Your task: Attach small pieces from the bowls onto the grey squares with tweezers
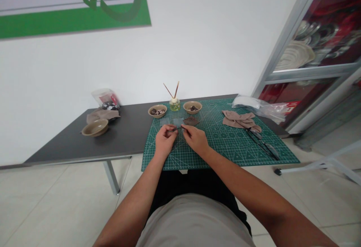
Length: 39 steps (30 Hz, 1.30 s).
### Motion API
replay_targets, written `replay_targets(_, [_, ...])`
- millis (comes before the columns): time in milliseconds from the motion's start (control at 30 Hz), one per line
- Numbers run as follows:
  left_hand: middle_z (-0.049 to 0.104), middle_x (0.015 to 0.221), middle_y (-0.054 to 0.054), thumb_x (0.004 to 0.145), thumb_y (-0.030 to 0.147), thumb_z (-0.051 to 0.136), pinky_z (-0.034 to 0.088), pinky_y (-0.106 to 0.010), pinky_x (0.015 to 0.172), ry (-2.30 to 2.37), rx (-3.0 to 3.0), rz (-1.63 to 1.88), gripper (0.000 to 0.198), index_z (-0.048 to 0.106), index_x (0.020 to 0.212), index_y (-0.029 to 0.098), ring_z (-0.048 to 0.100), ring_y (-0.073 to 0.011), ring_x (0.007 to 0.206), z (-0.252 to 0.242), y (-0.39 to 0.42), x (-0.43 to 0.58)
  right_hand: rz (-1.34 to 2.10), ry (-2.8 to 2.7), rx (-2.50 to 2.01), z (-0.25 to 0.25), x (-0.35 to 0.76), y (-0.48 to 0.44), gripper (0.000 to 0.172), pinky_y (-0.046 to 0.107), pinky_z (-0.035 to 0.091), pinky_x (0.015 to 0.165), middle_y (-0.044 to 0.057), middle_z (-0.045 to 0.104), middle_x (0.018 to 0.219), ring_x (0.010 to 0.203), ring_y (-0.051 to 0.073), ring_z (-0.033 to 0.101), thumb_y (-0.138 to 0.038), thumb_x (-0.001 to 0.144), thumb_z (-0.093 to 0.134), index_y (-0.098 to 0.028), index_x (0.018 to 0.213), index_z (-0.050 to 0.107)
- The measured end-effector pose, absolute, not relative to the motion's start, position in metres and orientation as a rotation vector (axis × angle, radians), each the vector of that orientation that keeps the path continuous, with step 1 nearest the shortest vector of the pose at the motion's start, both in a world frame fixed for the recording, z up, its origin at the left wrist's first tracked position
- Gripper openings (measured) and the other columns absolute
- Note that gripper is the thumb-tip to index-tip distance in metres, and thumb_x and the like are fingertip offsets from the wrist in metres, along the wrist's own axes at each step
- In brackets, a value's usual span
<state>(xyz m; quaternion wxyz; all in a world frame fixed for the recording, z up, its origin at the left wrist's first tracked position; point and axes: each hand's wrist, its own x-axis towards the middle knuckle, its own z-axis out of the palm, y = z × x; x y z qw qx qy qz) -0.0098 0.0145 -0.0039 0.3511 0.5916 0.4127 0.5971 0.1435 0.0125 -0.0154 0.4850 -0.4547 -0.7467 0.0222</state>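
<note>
My left hand [164,141] is closed in a pinch over the green cutting mat [225,145], with a small dark piece [174,129] at its fingertips. It is too small to name. Close beside it, my right hand [196,139] has thumb and forefinger pressed together; what they hold, if anything, is too small to make out. Just beyond the fingers lie two thin grey-blue squares [178,121] and a brown square [191,121]. Two small tan bowls, the left one [157,116] and the right one [192,112], hold dark and pinkish pieces behind them.
A glass reed diffuser [175,105] stands between the bowls. On the right lie a brown cloth [238,119], eyeglasses [263,145] and a clear plastic bag [259,106]. At left are a tan bowl [96,130], another cloth [97,115] and a plastic container [105,98].
</note>
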Motion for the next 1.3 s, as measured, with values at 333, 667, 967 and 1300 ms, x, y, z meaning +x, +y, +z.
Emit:
replay_targets(333, [0.064, 0.068, 0.0, 0.076, 0.03, 0.065, 0.046, -0.024, 0.059, 1.131, 1.614, 1.274, 0.023, 0.068, 0.095, 0.017, 0.059, -0.012, 0.06, -0.005, 0.024, -0.011, 0.13, -1.641, -1.056, -0.007, 0.145, 0.013, 0.022, 0.034, 0.053, 0.086, 0.004, 0.072, 0.096, 0.091, 0.019, 0.068, -0.015, 0.083, 0.051, -0.022, 0.096, 0.068])
replay_targets(667, [0.054, 0.067, 0.004, 0.078, 0.029, 0.062, 0.043, -0.023, 0.058, 1.05, 1.624, 1.328, 0.014, 0.059, 0.088, 0.02, 0.053, -0.0102, 0.058, -0.008, 0.027, -0.011, 0.126, -1.713, -1.051, -0.005, 0.145, 0.012, 0.023, 0.036, 0.052, 0.087, 0.006, 0.07, 0.096, 0.093, 0.02, 0.065, -0.014, 0.084, 0.049, -0.022, 0.097, 0.066])
replay_targets(967, [0.052, 0.067, 0.006, 0.071, 0.026, 0.069, 0.042, -0.023, 0.061, 1.027, 1.555, 1.329, 0.023, 0.059, 0.091, 0.02, 0.052, -0.01, 0.06, -0.008, 0.027, -0.01, 0.104, -1.781, -1.036, -0.007, 0.145, 0.012, 0.025, 0.037, 0.051, 0.089, 0.007, 0.069, 0.099, 0.097, 0.021, 0.064, -0.013, 0.085, 0.047, -0.021, 0.1, 0.065])
replay_targets(1300, [0.066, 0.079, -0.001, 0.073, 0.018, 0.061, 0.047, -0.027, 0.069, 1.059, 1.611, 1.268, 0.025, 0.067, 0.098, 0.02, 0.06, -0.0148, 0.071, -0.011, 0.027, -0.011, 0.102, -1.846, -0.994, -0.007, 0.144, 0.012, 0.024, 0.037, 0.052, 0.087, 0.006, 0.07, 0.097, 0.095, 0.021, 0.065, -0.014, 0.085, 0.048, -0.023, 0.101, 0.064])
